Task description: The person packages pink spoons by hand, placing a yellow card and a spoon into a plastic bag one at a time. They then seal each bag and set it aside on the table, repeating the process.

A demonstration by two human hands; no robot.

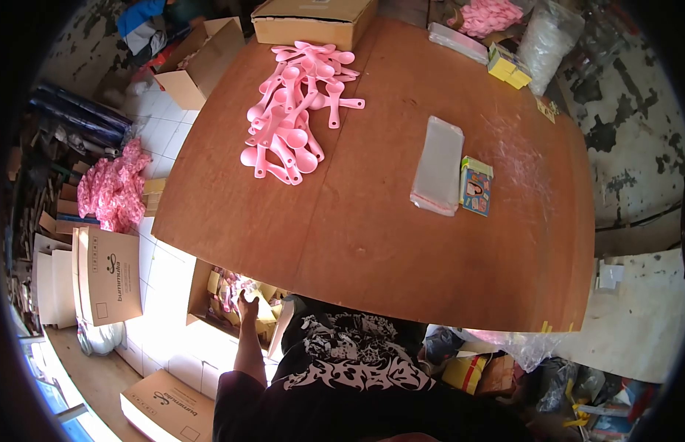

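My left hand (248, 304) reaches down over an open cardboard box (198, 296) below the table's left front edge. Its thumb and fingers are apart, and I see nothing held between them. Inside that box lie several packets with yellowish card and pink contents (266, 310), just beneath the hand. My right hand is out of sight. On the brown table (364, 254) a heap of pink plastic scoops (283, 121) lies left of the middle. A stack of clear plastic sleeves (437, 166) rests to the right, beside a small stack of printed cards (476, 188).
A closed carton (313, 22) sits at the table's back. Clear plastic scraps (519, 158) and yellow boxes (509, 66) are at the right. Floor cartons (107, 276) and a pink bundle (116, 184) stand to the left. Bags and clutter (475, 372) lie below the right edge.
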